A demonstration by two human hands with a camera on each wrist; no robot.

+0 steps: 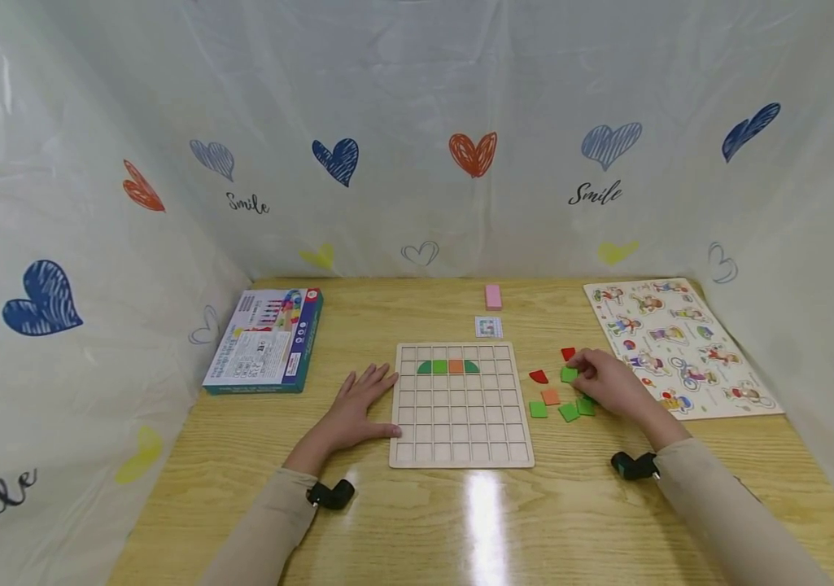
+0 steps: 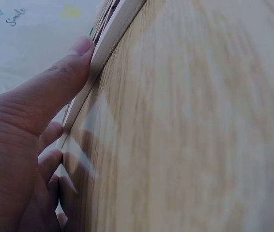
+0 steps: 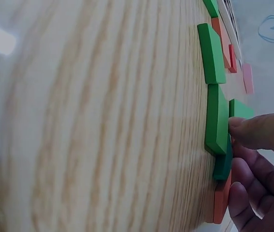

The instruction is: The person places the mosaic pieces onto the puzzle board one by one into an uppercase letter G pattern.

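A pale wooden grid board [image 1: 450, 462] lies in the middle of the table. One of its upper rows holds a green square, an orange square and a dark green curved piece at each end. My left hand [image 1: 360, 409] rests at the board's left edge, fingers spread and thumb [image 2: 64, 79] against the rim. Right of the board, my right hand [image 1: 610, 387] pinches a green square tile [image 1: 568, 374] between thumb and fingers; the far fingertips are partly hidden. Around it lie more green squares [image 1: 538, 409], an orange square [image 1: 550, 396] and red pieces [image 1: 538, 377].
A board with cartoon figures [image 1: 665, 334] lies at the right, close to my right hand. At the back are a small patterned card [image 1: 488, 327] and a pink block [image 1: 493, 297]. A flat box [image 1: 263, 342] lies at the left. White sheeting surrounds the table.
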